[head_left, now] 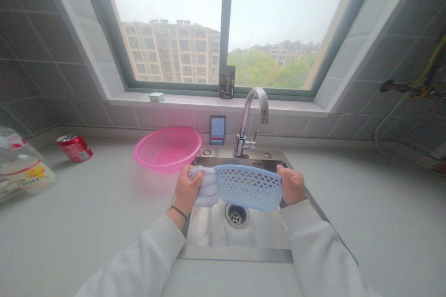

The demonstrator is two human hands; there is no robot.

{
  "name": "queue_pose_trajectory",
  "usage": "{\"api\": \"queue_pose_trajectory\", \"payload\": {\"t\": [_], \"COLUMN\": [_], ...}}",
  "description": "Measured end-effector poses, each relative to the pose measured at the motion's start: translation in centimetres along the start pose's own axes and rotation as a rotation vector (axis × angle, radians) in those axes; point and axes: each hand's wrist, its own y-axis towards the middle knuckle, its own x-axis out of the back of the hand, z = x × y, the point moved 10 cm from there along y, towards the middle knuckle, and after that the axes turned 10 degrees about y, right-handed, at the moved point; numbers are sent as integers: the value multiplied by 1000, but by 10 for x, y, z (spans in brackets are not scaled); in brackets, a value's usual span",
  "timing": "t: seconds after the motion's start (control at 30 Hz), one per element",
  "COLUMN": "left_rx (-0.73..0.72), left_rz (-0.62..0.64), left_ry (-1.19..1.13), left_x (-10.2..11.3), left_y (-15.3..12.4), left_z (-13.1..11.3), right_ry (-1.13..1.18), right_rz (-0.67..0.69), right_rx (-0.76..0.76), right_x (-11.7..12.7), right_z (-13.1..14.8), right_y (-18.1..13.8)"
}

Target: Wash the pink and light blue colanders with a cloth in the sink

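A light blue plastic basket (249, 188) with heart-shaped holes is held tilted over the steel sink (237, 254). My right hand (291, 184) is closed on its right end. My left hand (188, 189) grips a pale lavender cloth (206, 188), which is pressed against the basket's left end. Whether the left fingers also reach the basket's rim behind the cloth is hidden. Below the basket, the sink's drain (237, 215) shows.
Behind the sink stands a chrome faucet (251, 120). A pink basket (167, 151) sits at the sink's back left corner. Further left are a red can (75, 148) and a clear plastic bottle (24, 167). A phone-like device (218, 130) leans on the back wall.
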Motion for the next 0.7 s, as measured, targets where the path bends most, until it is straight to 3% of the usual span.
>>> {"api": "queue_pose_trajectory", "payload": {"t": [0.2, 0.37, 0.47, 0.7], "left_rx": [9, -72, -77, 36], "left_rz": [31, 120, 127, 45], "left_ry": [-68, -57, -51, -131], "left_x": [-4, -16, -17, -6], "left_y": [-8, -24, -24, -5], "left_z": [-8, -27, -27, -2], "right_ry": [-54, -247, -260, 37], "right_rz": [22, 176, 202, 46], "right_rx": [6, 143, 146, -25], "right_x": [-3, -35, -42, -5], "right_z": [4, 22, 22, -6], "right_y": [1, -8, -11, 1]}}
